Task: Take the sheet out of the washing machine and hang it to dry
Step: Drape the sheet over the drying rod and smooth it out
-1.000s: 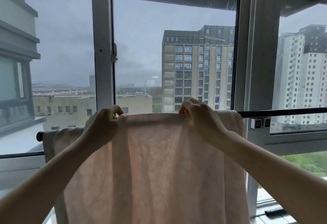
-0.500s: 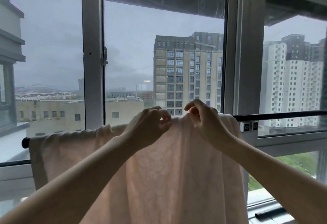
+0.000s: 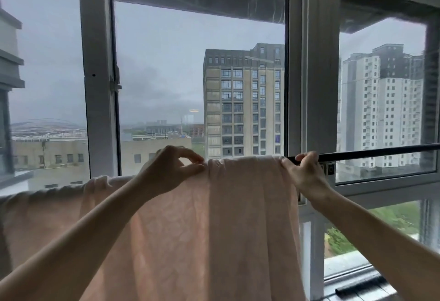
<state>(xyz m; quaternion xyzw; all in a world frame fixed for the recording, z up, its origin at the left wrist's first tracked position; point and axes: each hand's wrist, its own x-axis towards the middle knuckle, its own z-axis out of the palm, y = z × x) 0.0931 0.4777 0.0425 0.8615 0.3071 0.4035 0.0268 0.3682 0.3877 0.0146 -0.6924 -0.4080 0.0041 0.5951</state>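
A pale pink sheet (image 3: 238, 217) hangs draped over a dark horizontal rod (image 3: 371, 152) in front of the windows. The sheet covers the rod from the left edge to about two thirds across; the rod's right part is bare. My left hand (image 3: 170, 169) pinches the sheet's top fold near the middle, thumb and fingers closed on the cloth. My right hand (image 3: 303, 173) grips the sheet's right top edge where it meets the bare rod. No washing machine is in view.
Tall grey window frames (image 3: 100, 86) stand right behind the rod, with glass panes and high-rise buildings beyond. A small bracket (image 3: 329, 168) sits on the frame under the rod. A dark bar (image 3: 362, 285) lies on the sill at lower right.
My right hand has slid right along the rod, drawing the sheet's edge with it. My left hand moved right earlier and now holds the fold mid-rod. The view has shifted a little.
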